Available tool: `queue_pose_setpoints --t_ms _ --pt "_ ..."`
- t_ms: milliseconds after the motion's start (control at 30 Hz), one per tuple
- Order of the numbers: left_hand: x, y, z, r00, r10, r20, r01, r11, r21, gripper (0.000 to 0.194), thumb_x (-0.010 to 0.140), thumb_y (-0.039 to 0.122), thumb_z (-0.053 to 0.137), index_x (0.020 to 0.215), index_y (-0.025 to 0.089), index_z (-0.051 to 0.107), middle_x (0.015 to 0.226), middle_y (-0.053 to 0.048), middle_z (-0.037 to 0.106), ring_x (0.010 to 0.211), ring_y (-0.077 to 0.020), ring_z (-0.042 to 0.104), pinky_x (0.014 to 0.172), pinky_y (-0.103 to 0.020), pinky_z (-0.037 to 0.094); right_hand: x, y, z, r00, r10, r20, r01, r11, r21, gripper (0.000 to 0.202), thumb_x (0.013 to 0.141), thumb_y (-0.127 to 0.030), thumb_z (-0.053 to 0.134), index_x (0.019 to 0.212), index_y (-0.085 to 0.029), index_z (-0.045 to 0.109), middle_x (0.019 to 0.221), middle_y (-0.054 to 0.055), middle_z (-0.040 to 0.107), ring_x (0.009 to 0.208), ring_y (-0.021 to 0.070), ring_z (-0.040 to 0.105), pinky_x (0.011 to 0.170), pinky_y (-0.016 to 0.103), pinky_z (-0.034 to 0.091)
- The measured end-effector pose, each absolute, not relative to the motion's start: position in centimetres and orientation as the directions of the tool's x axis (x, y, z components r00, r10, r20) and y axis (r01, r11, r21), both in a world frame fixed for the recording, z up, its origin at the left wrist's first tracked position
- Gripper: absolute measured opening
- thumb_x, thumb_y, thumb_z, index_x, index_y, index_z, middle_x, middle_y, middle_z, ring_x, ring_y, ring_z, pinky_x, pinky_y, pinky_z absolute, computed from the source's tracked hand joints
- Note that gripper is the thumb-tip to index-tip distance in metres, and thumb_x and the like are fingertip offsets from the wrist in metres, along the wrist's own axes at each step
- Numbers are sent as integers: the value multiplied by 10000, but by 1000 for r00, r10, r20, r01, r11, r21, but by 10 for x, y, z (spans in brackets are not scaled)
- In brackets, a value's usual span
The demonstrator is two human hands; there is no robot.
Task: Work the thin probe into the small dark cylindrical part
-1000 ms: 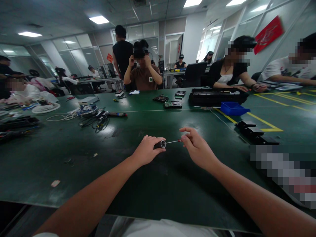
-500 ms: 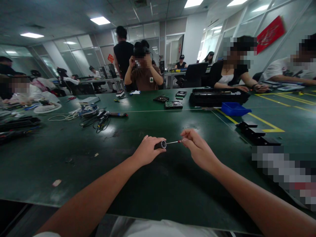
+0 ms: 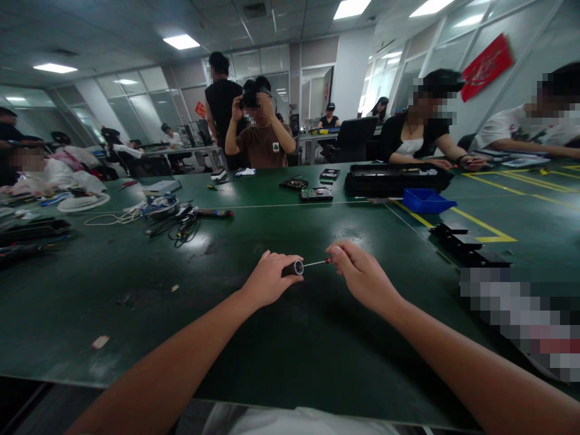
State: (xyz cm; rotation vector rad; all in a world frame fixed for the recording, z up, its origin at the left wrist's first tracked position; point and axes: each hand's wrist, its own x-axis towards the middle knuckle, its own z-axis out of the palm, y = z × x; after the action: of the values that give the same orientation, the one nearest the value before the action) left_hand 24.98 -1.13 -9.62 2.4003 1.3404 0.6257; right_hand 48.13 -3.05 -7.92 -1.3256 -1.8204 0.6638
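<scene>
My left hand [image 3: 268, 279] is wrapped round a dark cylinder [image 3: 298, 267] with a silvery ring at its end, which faces right. Most of the cylinder is hidden in the palm. Pinched in the fingers of my right hand [image 3: 362, 272] is a small screwdriver [image 3: 315, 263] with a thin metal shaft and a bit of red at its handle. Its shaft points left and reaches the ringed end; whether the tip is inside or just touching, I cannot tell. Both hands are held over the green table [image 3: 281, 350].
Circuit boards [image 3: 316, 194], a long black casing [image 3: 399, 180] and a blue tray [image 3: 428, 200] stand farther back. Tangled cables [image 3: 176, 226] lie left, black brackets [image 3: 471, 248] right. Across the table a person [image 3: 263, 142] sits; another [image 3: 419, 139] works at right.
The view has shifted slightly. My right hand has turned a little at the screwdriver, and its fingers have curled closer together. My left hand keeps its hold on the cylinder.
</scene>
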Motion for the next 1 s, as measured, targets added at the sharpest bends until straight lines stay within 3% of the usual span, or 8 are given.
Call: queue_pose_setpoints --t_ms 200,400,567,767,900,1000 --pt "249 -10 -98 460 858 229 714 -511 478 367 887 366 673 1243 295 623 1152 -30 682 1077 -247 581 1067 -494 341 481 -31 -81 -169 930 327 494 367 -788 253 974 -354 446 1187 -235 516 909 44 646 783 207 624 677 341 474" --pt "250 -9 -98 458 860 226 724 -508 466 365 877 358 689 1232 303 626 1132 -17 683 1074 -237 581 1061 -483 349 482 -30 -78 -179 949 260 563 316 -764 343 1003 -454 357 1014 -239 626 749 14 611 664 196 585 611 335 421" --pt "250 -9 -99 456 861 225 726 -507 465 370 877 353 689 1238 307 621 1131 -13 681 1076 -236 576 1078 -508 328 482 -30 -78 -173 937 302 494 348 -797 282 977 -356 411 1190 -235 551 863 30 646 744 202 606 647 330 448" --pt "250 -10 -97 462 861 215 729 -506 461 369 878 355 684 1238 293 627 1141 -28 682 1063 -239 582 1080 -500 335 484 -31 -79 -183 949 256 516 315 -797 298 1006 -411 353 1127 -252 575 809 22 623 709 200 594 647 346 451" --pt "251 -11 -97 457 866 203 729 -496 473 359 884 361 675 1233 291 629 1161 -24 679 1077 -244 581 1088 -514 334 483 -31 -81 -147 942 302 422 336 -842 264 957 -392 484 1172 -243 523 905 41 645 802 210 616 723 371 494" --pt "252 -14 -94 445 867 224 713 -494 498 377 891 370 665 1256 284 619 1169 -40 673 1081 -248 580 1088 -507 351 481 -28 -80 -107 955 277 275 296 -915 255 917 -445 546 1038 -222 579 863 44 642 814 212 622 770 388 517"
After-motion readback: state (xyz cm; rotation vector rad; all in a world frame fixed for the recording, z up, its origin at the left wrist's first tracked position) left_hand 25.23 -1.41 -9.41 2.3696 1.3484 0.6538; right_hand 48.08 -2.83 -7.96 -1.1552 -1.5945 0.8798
